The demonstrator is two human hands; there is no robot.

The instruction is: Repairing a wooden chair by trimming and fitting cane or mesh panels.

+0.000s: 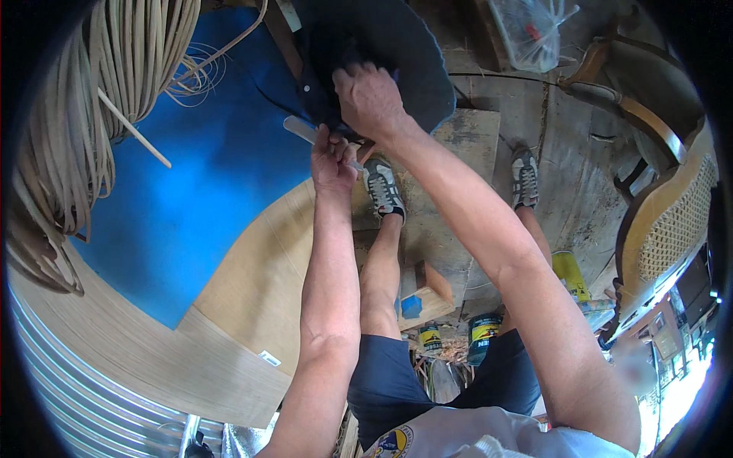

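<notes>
My left hand (pixel 334 162) is closed around a pale, flat stick-like item (pixel 300 130), whose rounded end sticks out up and to the left. Just above and right of it, my right hand (pixel 365 98) reaches onto dark fabric (pixel 343 46) with a small white stud or spot on its left part; the fingertips are curled into its folds, and what they grip, if anything, is hidden. A dark rounded sheet (pixel 427 69) lies under and around that fabric. A blue sheet (pixel 191 191) lies to the left of both hands.
Hanging bundles of cane (pixel 92 69) fill the upper left. Cane-backed chairs (pixel 664 221) stand at right. A bagged container (pixel 527 30) sits at top. Plywood (pixel 252 282), corrugated metal (pixel 69 382), cans (pixel 483 340) and a small wooden box (pixel 427 298) surround my feet and legs.
</notes>
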